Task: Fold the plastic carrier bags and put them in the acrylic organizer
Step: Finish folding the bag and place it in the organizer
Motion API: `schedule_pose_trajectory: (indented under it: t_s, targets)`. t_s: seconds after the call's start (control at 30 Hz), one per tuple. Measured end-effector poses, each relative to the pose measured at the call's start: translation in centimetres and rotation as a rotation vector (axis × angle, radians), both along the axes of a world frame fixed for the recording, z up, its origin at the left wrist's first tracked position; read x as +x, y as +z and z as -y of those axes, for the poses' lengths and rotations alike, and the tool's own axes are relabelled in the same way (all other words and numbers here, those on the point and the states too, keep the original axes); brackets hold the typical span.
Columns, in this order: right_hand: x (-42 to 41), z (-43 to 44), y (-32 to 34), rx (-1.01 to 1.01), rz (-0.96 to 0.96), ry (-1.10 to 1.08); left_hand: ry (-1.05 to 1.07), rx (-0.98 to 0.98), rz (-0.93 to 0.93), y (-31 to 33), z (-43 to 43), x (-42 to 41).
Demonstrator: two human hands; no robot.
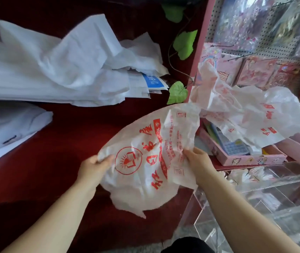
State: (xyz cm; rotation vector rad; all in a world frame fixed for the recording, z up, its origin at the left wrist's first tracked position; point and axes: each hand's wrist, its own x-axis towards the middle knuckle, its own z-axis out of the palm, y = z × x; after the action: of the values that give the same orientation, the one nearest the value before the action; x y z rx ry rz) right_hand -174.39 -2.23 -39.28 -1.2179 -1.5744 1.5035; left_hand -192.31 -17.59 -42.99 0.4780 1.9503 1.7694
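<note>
Gripping crumpled white red-printed plastic carrier bag (145, 161) between left hand (94, 166) and right hand (196, 159), stretched left-to-right, with clear acrylic box organizer (266, 181) just to the near right, nearest the right hand.

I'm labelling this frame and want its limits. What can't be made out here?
Head view:
Left hand, right hand: some fingers tucked behind the held bag.
Pink box: contents mostly covered by the second bag.
Organizer: cut off by right and bottom edges; contents blurred.
Shelf goods: blurred.
</note>
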Motion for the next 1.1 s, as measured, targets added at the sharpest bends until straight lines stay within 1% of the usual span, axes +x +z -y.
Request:
schedule_pose_trajectory:
  t_s: [0.07, 0.13, 0.23, 0.3, 0.37, 0.4, 0.47, 0.5, 0.53, 0.57, 0.63, 0.67, 0.73, 0.77, 0.87, 0.9, 0.93, 0.97, 1.03, 1.07, 1.1]
  targets:
    - [-1.5, -0.1, -0.6, 0.045, 0.092, 0.019, 0.105, -0.024, -0.101, -0.2, 1.7, -2.9]
    - [-2.9, -0.3, -1.1, 0.055, 0.164, 0.046, 0.157, -0.043, -0.195, -0.1, 3.0, -5.4]
    - [-4.7, -0.5, -2.2, 0.086, 0.273, 0.129, 0.142, -0.184, -0.441, 1.0, 3.6, -8.4]
    - [-5.9, -0.6, -3.0, 0.171, 0.407, 0.15, 0.121, -0.31, -0.58, 1.5, 2.9, -10.2]
    - [-6.8, -0.9, -3.6, 0.257, 0.509, 0.137, 0.145, -0.409, -0.624, 1.4, 2.1, -11.8]
    - [-7.0, -1.1, -4.0, 0.289, 0.55, 0.127, 0.139, -0.418, -0.628, 1.2, 1.8, -12.1]
    - [-7.0, -1.5, -4.6, 0.334, 0.603, 0.111, 0.081, -0.387, -0.664, 0.9, 1.4, -11.6]
    - [-7.0, -1.7, -4.7, 0.345, 0.623, 0.105, 0.024, -0.358, -0.712, 0.8, 1.6, -10.8]
    - [-7.2, -1.7, -4.8, 0.358, 0.647, 0.103, -0.079, -0.339, -0.753, 0.4, 1.9, -9.9]
    - [-7.3, -1.6, -4.8, 0.378, 0.681, 0.107, -0.227, -0.357, -0.78, 0.0, 2.3, -8.8]
    - [-7.8, -1.4, -4.7, 0.422, 0.77, 0.121, -0.508, -0.532, -0.868, -0.9, 3.3, -6.5]
    - [-8.0, -1.2, -4.7, 0.445, 0.819, 0.118, -0.577, -0.604, -0.914, -1.5, 3.6, -5.7]
    - [-8.2, -1.0, -4.8, 0.506, 0.901, 0.117, -0.586, -0.663, -0.93, -2.4, 4.2, -4.9]
    - [-8.1, -0.7, -4.8, 0.545, 0.929, 0.122, -0.566, -0.653, -0.951, -2.7, 4.4, -4.8]
    - [-7.2, -0.4, -4.6, 0.745, 1.0, 0.149, -0.505, -0.634, -1.102, -3.1, 4.9, -4.3]
    - [-7.1, 0.0, -4.5, 0.843, 0.998, 0.155, -0.496, -0.611, -1.165, -3.3, 5.0, -4.2]
    - [-7.0, 0.7, -4.3, 0.933, 0.923, 0.162, -0.488, -0.608, -1.255, -3.5, 4.9, -4.2]
    - [-7.1, 1.6, -4.4, 1.017, 0.806, 0.196, -0.499, -0.625, -1.289, -3.5, 4.9, -4.0]
    - [-7.1, 4.6, -4.6, 1.147, 0.583, 0.361, -0.504, -0.595, -1.346, -4.0, 4.8, -3.9]
    - [-7.0, 6.2, -4.9, 1.156, 0.575, 0.479, -0.487, -0.55, -1.351, -4.4, 4.9, -3.9]
    - [-6.9, 7.2, -5.2, 1.18, 0.625, 0.591, -0.456, -0.513, -1.335, -4.6, 5.2, -4.0]
